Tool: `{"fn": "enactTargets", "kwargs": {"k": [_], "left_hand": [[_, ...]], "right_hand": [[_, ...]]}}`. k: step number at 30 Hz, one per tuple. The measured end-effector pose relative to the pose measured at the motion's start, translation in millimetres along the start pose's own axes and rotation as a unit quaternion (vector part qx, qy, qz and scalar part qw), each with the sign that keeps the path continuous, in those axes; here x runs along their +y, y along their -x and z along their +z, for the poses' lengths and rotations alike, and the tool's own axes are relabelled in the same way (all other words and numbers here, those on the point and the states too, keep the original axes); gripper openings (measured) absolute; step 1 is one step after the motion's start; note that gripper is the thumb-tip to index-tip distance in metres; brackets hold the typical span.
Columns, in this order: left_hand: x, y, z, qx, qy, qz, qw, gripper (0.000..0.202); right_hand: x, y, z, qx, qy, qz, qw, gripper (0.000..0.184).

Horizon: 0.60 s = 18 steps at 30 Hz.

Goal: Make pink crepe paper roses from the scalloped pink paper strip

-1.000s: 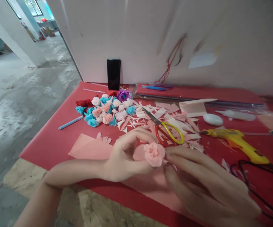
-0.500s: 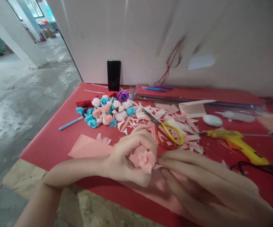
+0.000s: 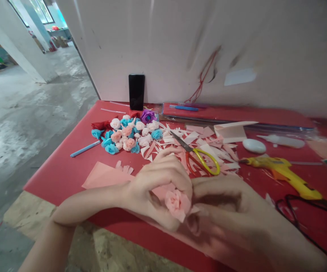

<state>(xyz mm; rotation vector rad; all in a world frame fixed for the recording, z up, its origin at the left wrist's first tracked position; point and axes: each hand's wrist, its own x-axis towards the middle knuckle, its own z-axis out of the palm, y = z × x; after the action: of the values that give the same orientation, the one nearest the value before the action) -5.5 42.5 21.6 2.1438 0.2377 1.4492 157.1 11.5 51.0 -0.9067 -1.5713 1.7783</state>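
Note:
A pink paper flower (image 3: 177, 204) with layered petals is held in my left hand (image 3: 157, 185), whose thumb and fingers curl round it. On its right side, my right hand (image 3: 237, 211) pinches at a petal's edge near the flower's base; the fingertips are partly hidden. Beyond my hands lie scissors (image 3: 199, 156) with one yellow and one red handle, resting on pink and white paper scraps (image 3: 222, 151). A pink paper sheet (image 3: 103, 175) lies flat to the left, partly under my left arm.
Several finished paper flowers (image 3: 129, 143) cluster at the back left, with a blue pen (image 3: 85, 149) beside them. A phone (image 3: 136, 92) leans on the wall. A yellow glue gun (image 3: 285, 172) with a black cord and a white oval object (image 3: 254, 145) lie at right on the red table (image 3: 55, 170).
The flower has tipped and shifted slightly down and right in my left hand. My right hand's fingers have bent and drawn round to its right side.

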Motion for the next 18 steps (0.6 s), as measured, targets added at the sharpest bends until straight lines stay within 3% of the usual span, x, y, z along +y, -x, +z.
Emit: {"fn": "enactTargets", "kwargs": {"k": [2, 5, 9, 15, 18], "left_hand": [[1.9, -2.2, -1.9, -0.015, 0.002, -0.002, 1.0, 0.016], [2.9, -4.8, -4.2, -0.027, 0.015, 0.0, 1.0, 0.017], [1.9, -7.5, -6.5, -0.057, 0.019, 0.018, 0.998, 0.016], [0.9, -5.5, -4.8, -0.023, 0.012, 0.023, 0.999, 0.014], [-1.2, -2.2, -0.3, 0.014, 0.016, 0.014, 1.0, 0.015]], "right_hand": [[2.5, 1.4, -2.1, -0.018, -0.036, 0.0, 0.999, 0.022], [4.7, 1.2, -7.0, -0.069, 0.016, -0.017, 0.997, 0.022], [5.9, -2.4, -9.8, -0.077, 0.05, -0.04, 0.995, 0.018], [5.5, -2.2, -3.2, -0.032, 0.079, -0.066, 0.994, 0.02], [4.2, -0.4, 0.9, 0.063, 0.159, -0.154, 0.973, 0.02]]}}
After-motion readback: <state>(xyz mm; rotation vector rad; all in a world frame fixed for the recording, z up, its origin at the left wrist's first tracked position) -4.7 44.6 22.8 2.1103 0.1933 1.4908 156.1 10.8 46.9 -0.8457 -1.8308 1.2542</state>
